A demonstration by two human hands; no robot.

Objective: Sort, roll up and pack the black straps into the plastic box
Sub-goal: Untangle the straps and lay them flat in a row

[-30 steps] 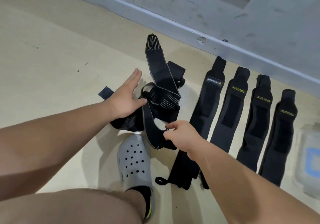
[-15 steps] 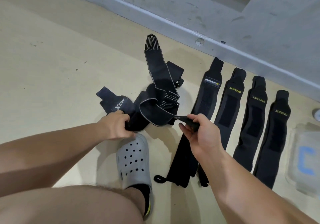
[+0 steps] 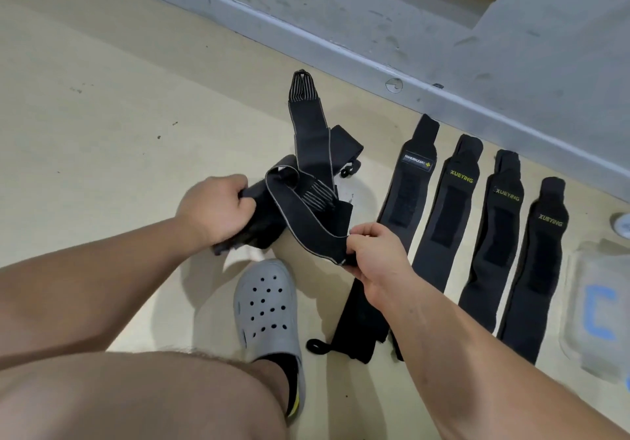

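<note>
A tangled pile of black straps [image 3: 317,167] lies on the beige floor in the middle. My left hand [image 3: 214,211] grips a bunched black strap [image 3: 259,214] at the pile's left side. My right hand [image 3: 371,252] pinches the end of a grey-edged black strap [image 3: 306,228] that loops up into the pile. To the right, several black straps lie flat side by side: one with a white label [image 3: 407,184] and three marked XUEYING [image 3: 453,207]. The clear plastic box [image 3: 600,306] with a blue mark sits at the far right edge.
A grey clog [image 3: 267,310] on a foot stands just below the pile, with a bare knee in the lower left. A grey wall and skirting [image 3: 341,51] run diagonally behind the straps. A small round object [image 3: 622,225] lies beside the box.
My left hand has lifted the bunched strap up and right, covering the strap with white lettering. My right hand has pulled the grey-edged strap's end down and right, stretching the loop out.
</note>
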